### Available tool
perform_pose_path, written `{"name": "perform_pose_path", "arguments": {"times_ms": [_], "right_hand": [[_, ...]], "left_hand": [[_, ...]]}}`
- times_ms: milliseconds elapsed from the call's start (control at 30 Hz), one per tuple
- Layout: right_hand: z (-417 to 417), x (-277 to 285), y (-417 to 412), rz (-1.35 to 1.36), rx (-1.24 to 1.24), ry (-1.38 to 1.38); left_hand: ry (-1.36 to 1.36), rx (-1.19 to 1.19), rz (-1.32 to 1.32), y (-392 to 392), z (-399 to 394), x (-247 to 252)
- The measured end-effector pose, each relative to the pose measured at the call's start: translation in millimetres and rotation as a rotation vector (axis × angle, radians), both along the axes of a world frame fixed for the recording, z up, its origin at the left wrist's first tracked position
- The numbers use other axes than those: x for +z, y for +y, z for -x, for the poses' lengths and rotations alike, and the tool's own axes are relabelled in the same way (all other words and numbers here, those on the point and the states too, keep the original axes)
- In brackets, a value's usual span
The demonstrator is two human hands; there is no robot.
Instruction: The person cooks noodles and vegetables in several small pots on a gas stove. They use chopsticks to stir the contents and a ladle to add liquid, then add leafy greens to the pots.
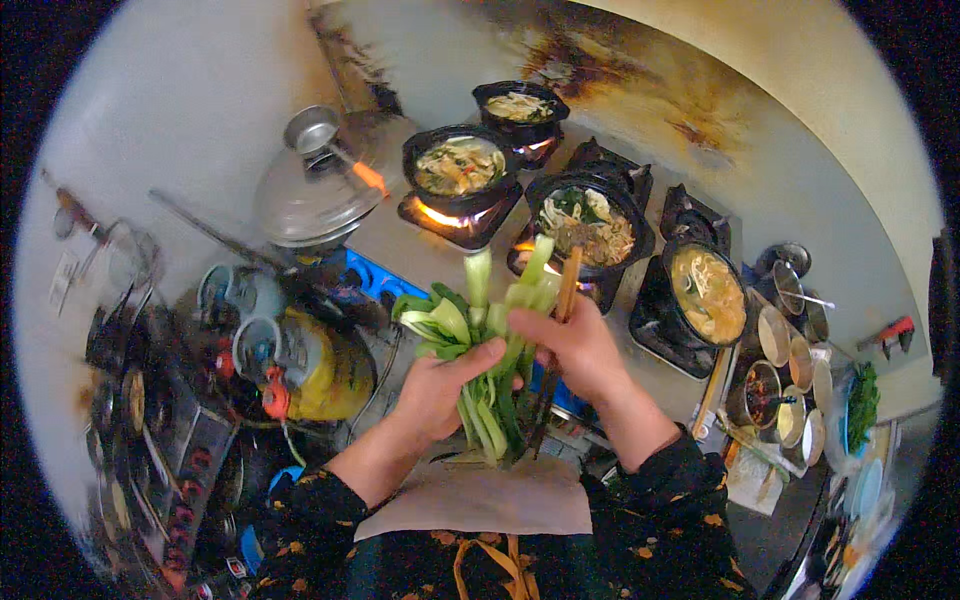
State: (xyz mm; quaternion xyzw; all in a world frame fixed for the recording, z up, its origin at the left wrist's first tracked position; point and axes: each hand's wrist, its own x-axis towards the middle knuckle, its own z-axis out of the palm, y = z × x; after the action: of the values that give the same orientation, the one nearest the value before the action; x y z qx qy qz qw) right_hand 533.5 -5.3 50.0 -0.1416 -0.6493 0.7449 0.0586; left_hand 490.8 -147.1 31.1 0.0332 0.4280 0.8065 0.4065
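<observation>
My left hand (442, 390) is closed around a bunch of leafy green vegetables with pale stalks (484, 420), which looks like bok choy. My right hand (577, 345) holds a pair of wooden chopsticks (568, 289) upright, and its fingers also touch the stalks at the bunch's right side. Just beyond the hands, a black clay pot of noodles, greens and meat (589, 229) sits over a lit burner. Another pot with noodle soup (459, 166) stands over flames to its left, and a smaller one (519, 107) is farther back. At the right is a pot with yellowish broth (707, 292).
A lidded metal pot (315, 199) with an orange-handled ladle (311, 131) on top stands at the left. Below it is a yellow gas cylinder (322, 367) with a hose. Bowls of seasonings (763, 394) and a container of chopped greens (864, 405) line the right side.
</observation>
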Motion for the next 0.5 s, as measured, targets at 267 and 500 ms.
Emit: {"name": "perform_pose_path", "arguments": {"times_ms": [267, 500], "right_hand": [[85, -5, 3, 0.043, -0.223, 0.002], [136, 51, -3, -0.133, -0.665, 0.182]], "left_hand": [[-0.068, -0.209, -0.024, 4, 133, -2], [0.231, -0.12, 0.02, -32, 262, 16]]}}
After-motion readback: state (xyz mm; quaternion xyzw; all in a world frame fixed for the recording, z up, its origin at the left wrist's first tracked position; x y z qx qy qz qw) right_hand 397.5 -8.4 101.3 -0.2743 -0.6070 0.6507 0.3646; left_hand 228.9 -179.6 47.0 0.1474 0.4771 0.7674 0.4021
